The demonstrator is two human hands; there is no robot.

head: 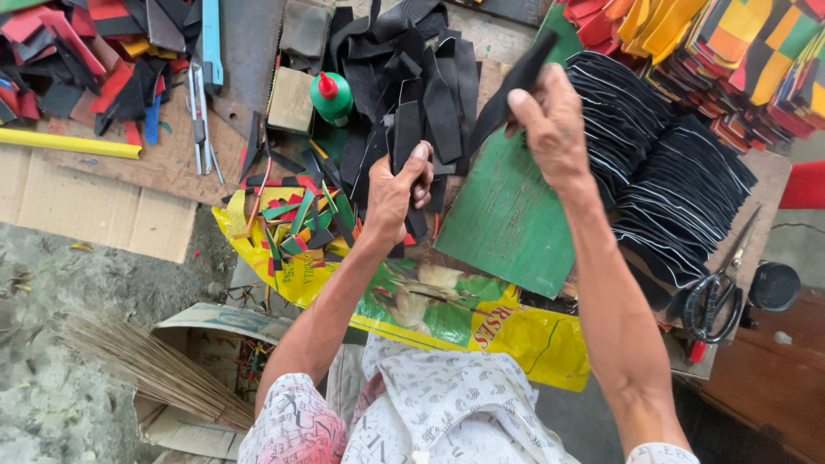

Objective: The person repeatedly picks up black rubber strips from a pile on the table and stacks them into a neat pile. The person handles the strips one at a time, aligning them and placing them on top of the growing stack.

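Note:
My left hand (397, 191) grips a narrow black leather-like strip (406, 129) standing upright, just below a loose pile of black cut pieces (404, 60). My right hand (552, 129) pinches another long black strip (514, 86) that slants up to the right, held over a green board (507, 223). Both hands hover above the worktable, a little apart from each other.
Fanned stacks of black pieces with white edges (662, 172) lie right of the board. Black scissors (713, 301) and a dark round lid (773, 286) sit far right. A green glue bottle with red cap (331, 96), coloured scraps (301, 223), a yellow sack (464, 322), a broom (146, 365).

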